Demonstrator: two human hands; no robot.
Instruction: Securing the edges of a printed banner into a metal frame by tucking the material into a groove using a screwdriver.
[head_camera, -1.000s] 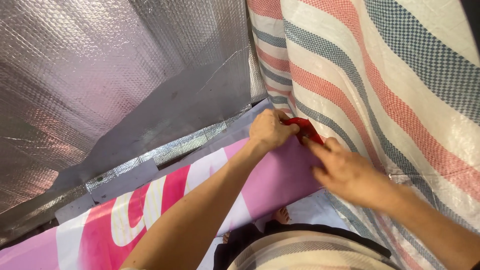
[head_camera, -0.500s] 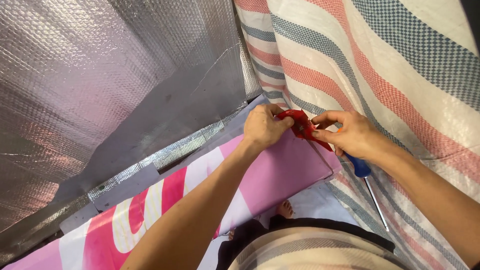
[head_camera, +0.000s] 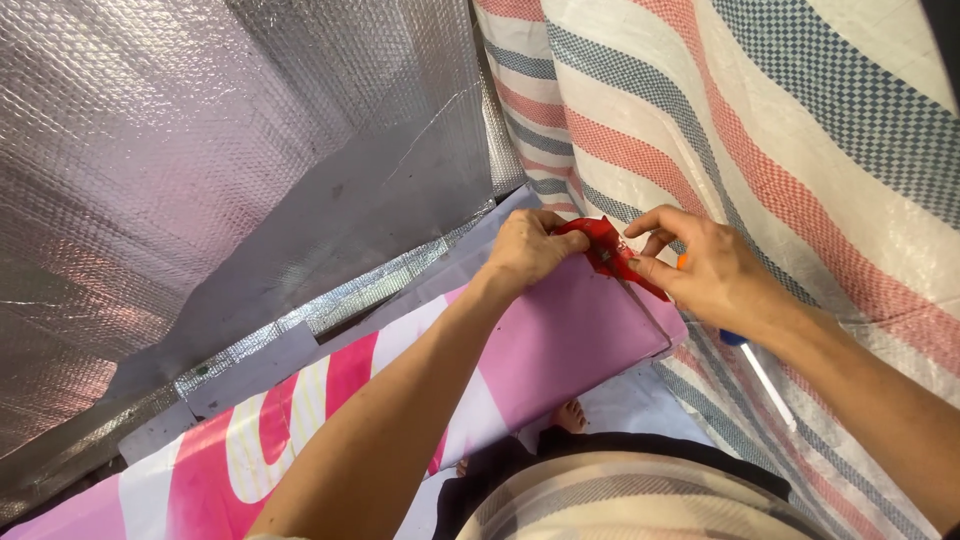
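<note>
Foil sheet (head_camera: 180, 130): silver bubble insulation fills the left side, creased, sloping down toward the pink board.
Grey strip (head_camera: 300, 345): flat band running along the upper edge of the board, from lower left up toward the right.
Pink board (head_camera: 570, 340): pink and white panel, long axis from bottom left to its far right corner, where both hands meet.
Left hand (head_camera: 525, 250): fingers curled and pressed together on the left end of the red clip, knuckles up, resting on the board's upper edge.
Red clip (head_camera: 605, 250): small red piece at the board's far right corner, long axis slanting from upper left down to lower right, its lower end pointing along the board's right edge.
Right hand (head_camera: 705, 270): thumb and forefinger pinching the clip's right part, other fingers loosely bent.
Blue-handled tool (head_camera: 750, 360): under the right wrist, pale shaft pointing down-right; whether the hand grips it cannot be told.
Striped tarp (head_camera: 800, 150): red, blue and white woven sheet filling the right side.
</note>
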